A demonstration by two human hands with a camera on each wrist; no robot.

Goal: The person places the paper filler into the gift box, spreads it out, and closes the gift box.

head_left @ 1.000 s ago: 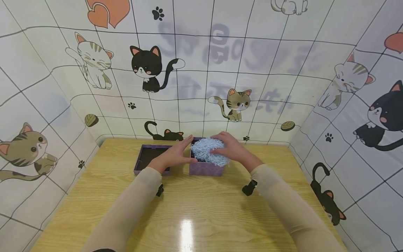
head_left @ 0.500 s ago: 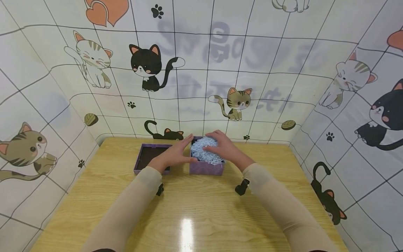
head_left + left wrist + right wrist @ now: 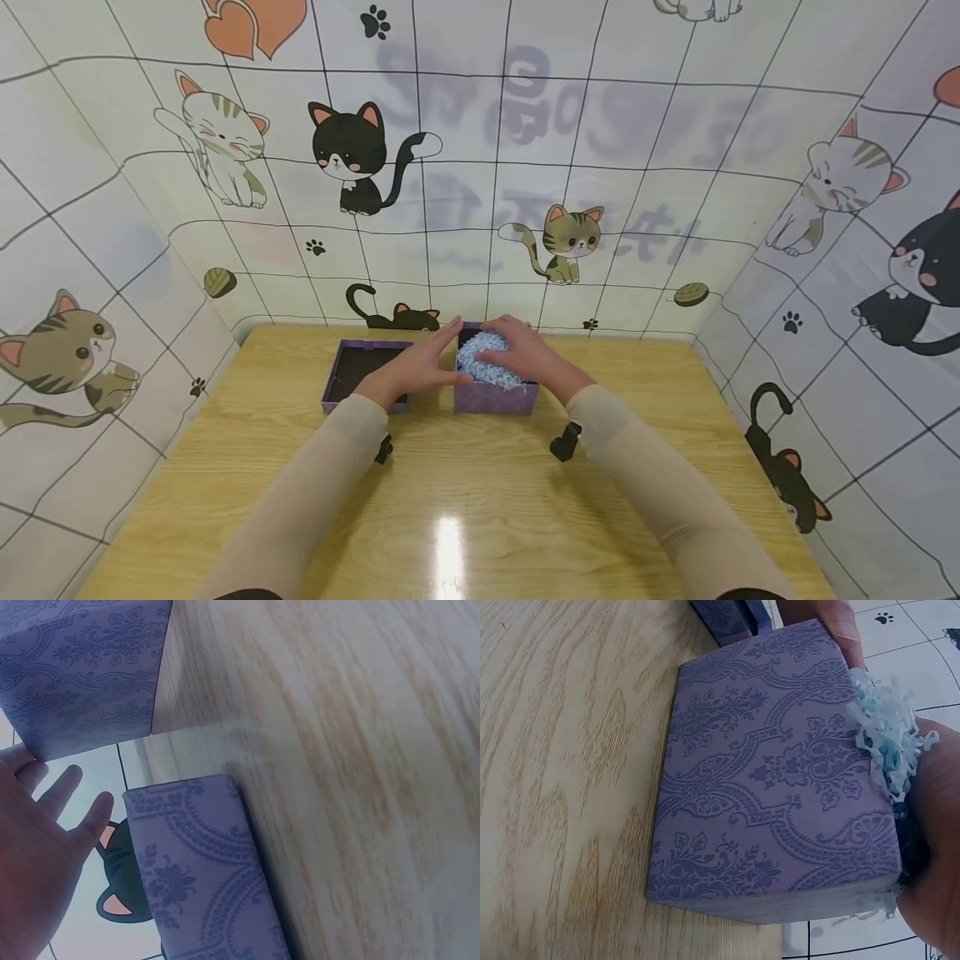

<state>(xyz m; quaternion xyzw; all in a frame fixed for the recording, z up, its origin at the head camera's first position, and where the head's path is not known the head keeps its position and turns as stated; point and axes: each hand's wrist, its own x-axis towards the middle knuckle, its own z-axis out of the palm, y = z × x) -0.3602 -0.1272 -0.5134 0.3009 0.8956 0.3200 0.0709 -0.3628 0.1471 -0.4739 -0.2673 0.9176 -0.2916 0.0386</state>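
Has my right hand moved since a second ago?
Yes. Judged against the purple box in the head view, the right hand has shifted to the left, now further in over the blue shreds.

The left hand (image 3: 34, 862), fingers (image 3: 60, 793) spread, is beside a purple floral-patterned box (image 3: 82, 675); a matching purple piece (image 3: 202, 862) (same scrolling print) rests on the wood-grain table (image 3: 360, 750), partly hiding a cartoon cat (image 3: 124, 866)
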